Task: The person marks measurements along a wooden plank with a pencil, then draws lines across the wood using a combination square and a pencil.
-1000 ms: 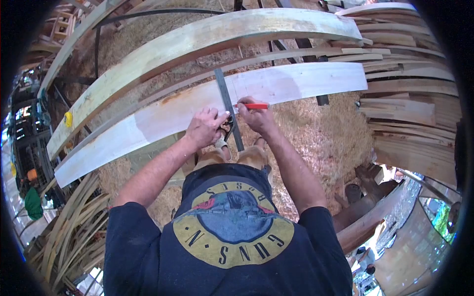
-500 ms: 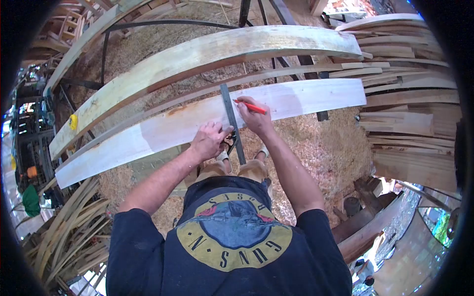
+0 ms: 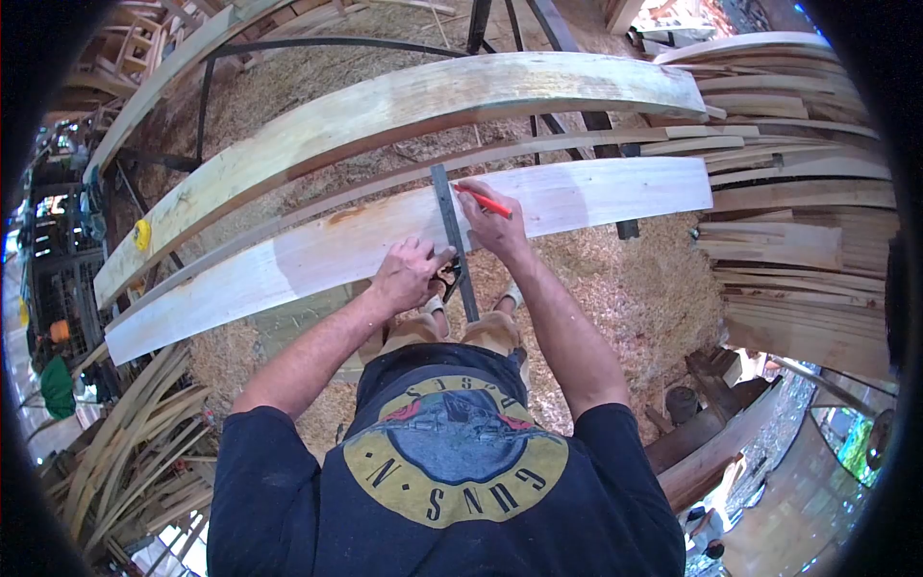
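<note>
A pale curved board (image 3: 596,190) lies across in front of me. Over it, crosswise, lies the metal blade of a combination square (image 3: 448,213), its near end sticking out past the board's close edge. My left hand (image 3: 411,273) presses the square at its dark head, fingers resting on the board and against the blade. In my right hand (image 3: 493,223) is a red pencil (image 3: 488,200), its tip at the blade's right side near the board's far edge.
Beyond lies a thicker curved beam (image 3: 385,111) with a yellow tape measure (image 3: 142,234) at its left end. Dark metal supports (image 3: 202,111) stand behind. Stacked curved planks (image 3: 788,197) fill the right; thin strips (image 3: 135,433) pile at lower left. Wood shavings (image 3: 615,298) cover the ground.
My right hand has moved the pencil tip a little farther from me along the blade, tilting the pencil more. My left hand and the square stay in place.
</note>
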A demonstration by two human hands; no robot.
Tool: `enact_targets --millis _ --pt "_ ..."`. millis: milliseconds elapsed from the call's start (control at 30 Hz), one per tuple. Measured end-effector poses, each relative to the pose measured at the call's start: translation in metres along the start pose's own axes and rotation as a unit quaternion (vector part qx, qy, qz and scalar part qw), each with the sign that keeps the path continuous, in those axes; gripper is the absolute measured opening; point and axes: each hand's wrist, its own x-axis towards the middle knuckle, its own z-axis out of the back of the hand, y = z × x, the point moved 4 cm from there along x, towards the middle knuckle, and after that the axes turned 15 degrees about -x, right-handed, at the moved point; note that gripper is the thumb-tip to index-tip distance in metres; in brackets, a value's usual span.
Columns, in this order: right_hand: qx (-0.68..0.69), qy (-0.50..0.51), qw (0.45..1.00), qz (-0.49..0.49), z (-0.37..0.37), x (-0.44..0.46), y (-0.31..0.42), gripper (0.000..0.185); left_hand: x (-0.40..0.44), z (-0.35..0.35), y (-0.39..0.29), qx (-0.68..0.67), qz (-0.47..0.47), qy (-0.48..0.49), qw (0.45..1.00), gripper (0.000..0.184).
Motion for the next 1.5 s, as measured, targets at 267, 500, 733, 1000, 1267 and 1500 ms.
enact_targets --millis 267,500,733,1000,1267,1500 --pt "-0.005 0.02 1.0 -0.008 -0.003 0.002 -0.002 0.024 0.0 0.002 -0.001 0.005 -0.003 -0.001 1.0 0.071" --pt "-0.061 -0.008 0.996 0.063 -0.001 0.003 0.002 0.02 0.001 0.0 0.001 -0.019 0.02 0.003 1.0 0.074" --pt "-0.094 0.038 0.992 0.079 0.024 -0.068 0.006 0.015 0.0 -0.001 0.002 -0.021 -0.006 -0.022 1.0 0.063" --pt "-0.035 0.161 0.976 -0.143 0.037 -0.17 -0.032 0.023 -0.001 -0.001 0.002 -0.027 0.005 -0.019 0.999 0.064" --pt "-0.021 0.134 0.965 -0.222 0.022 -0.173 -0.046 0.025 -0.004 -0.003 -0.002 -0.01 -0.015 -0.051 0.999 0.062" --pt "0.056 0.106 0.965 -0.234 0.013 -0.184 -0.06 0.025 -0.005 -0.005 -0.002 -0.01 -0.006 -0.042 0.999 0.06"
